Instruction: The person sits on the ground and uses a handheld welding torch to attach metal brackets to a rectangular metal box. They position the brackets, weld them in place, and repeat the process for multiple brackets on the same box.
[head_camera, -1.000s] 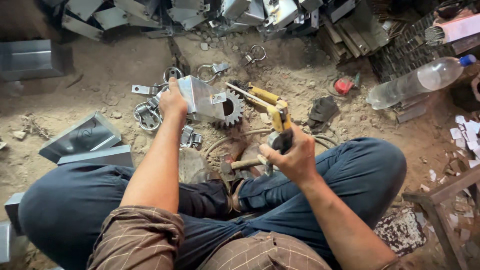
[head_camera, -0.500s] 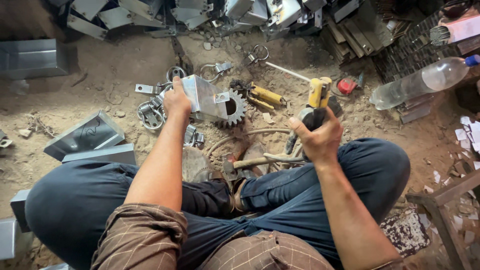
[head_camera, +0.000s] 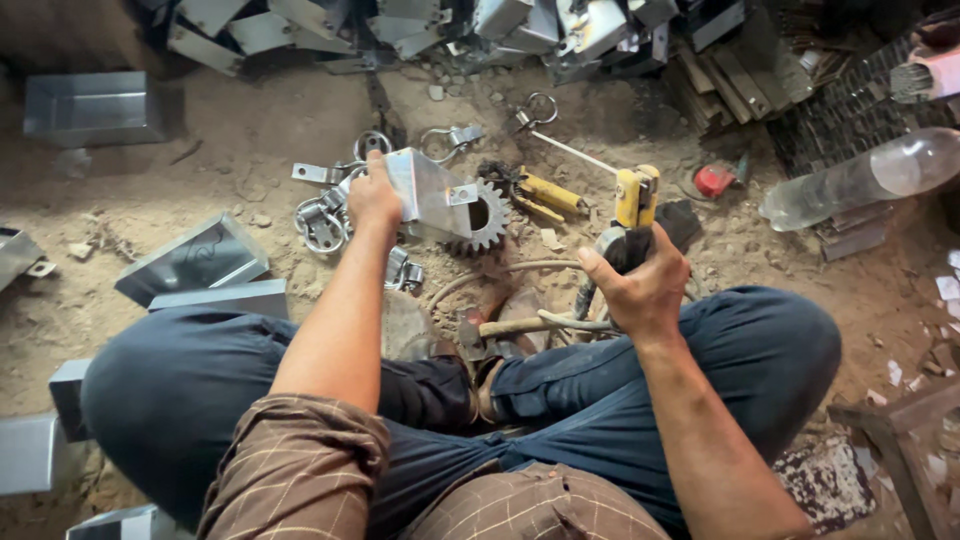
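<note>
Seen from above: seated cross-legged on a dirt floor, blue trousers, brown checked sleeves.

Left hand (head_camera: 372, 195) closed over the near edge of a folded sheet-metal bracket (head_camera: 425, 190), pressing it down onto a toothed gear wheel (head_camera: 487, 215) lying just beyond and to the right of the knuckles. Right hand (head_camera: 640, 285) wrapped tight around the dark grip of a yellow hand tool (head_camera: 636, 200), possibly a riveter, held upright with its yellow head above the fist and a thin rod slanting away up and left. Tool head well apart from the bracket, off to the right of it, not touching any metal.

Judged by this: bracket positioned and steadied, tool gripped but not yet brought to the work; joining or fastening apparently still to do. No fastener visible on the bracket, though too small to be sure.

Just left of the left hand, a cluster of shiny metal clamps (head_camera: 322, 222). Further left, finished-looking grey sheet-metal pieces (head_camera: 195, 260) on the ground. Beyond the right hand, a second yellow-handled tool (head_camera: 548, 192), a small red object (head_camera: 714, 180), and a clear plastic bottle (head_camera: 860, 180) lying on its side. At the far edge, a heap of more cut metal sections (head_camera: 420, 25).
</note>
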